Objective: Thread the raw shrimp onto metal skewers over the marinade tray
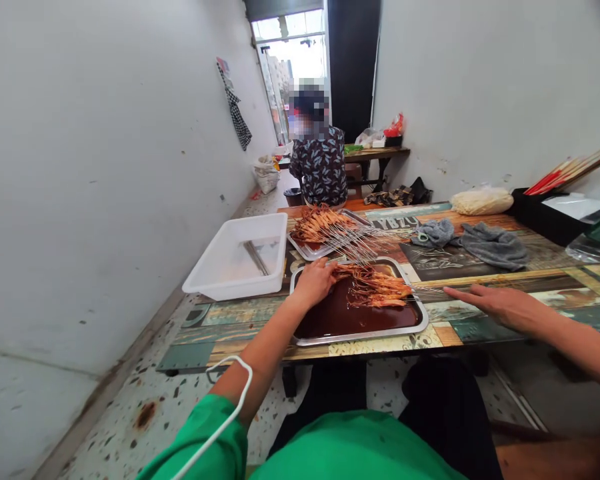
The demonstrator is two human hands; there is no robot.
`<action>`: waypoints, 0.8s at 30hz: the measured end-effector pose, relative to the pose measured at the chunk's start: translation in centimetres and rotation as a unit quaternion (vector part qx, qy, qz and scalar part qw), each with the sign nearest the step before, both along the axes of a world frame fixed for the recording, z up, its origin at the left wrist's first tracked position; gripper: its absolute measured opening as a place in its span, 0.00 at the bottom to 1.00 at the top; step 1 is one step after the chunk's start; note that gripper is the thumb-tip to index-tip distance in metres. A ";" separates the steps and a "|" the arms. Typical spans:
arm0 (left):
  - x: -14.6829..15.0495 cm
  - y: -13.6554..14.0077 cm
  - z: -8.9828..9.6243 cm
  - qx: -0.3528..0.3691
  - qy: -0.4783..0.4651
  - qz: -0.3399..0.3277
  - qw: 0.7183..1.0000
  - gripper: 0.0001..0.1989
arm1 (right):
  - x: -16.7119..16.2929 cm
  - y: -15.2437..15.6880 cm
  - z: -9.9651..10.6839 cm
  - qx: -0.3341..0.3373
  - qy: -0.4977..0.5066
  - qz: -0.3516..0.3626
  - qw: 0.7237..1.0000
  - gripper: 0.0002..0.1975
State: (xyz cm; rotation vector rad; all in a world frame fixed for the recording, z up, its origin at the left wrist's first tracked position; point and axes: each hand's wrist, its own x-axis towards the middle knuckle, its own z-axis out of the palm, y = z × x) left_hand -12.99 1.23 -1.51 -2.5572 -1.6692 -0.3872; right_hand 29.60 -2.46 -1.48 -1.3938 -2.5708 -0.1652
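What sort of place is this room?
Probably a small eatery's prep area: skewered food lies in a metal tray of dark liquid, more skewers are piled behind, and a black box holds long sticks.

Dark lettering [394,223] on the patchwork tabletop [245,313] reads "YBZ", its remaining characters unclear.
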 end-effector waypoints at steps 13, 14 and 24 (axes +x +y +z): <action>0.3 -0.5 -0.2 -0.010 -0.010 -0.024 1.000 0.15 | -3.6 2.9 -0.1 0.074 -0.152 -0.002 0.986 0.19; 0.2 -0.2 -0.3 -0.010 -0.016 -0.035 0.999 0.15 | -3.9 2.6 -0.2 0.079 -0.142 -0.016 0.987 0.19; 0.7 -0.3 0.4 -0.056 0.006 -0.014 0.998 0.13 | -6.5 1.2 2.3 0.185 0.100 -0.041 0.977 0.17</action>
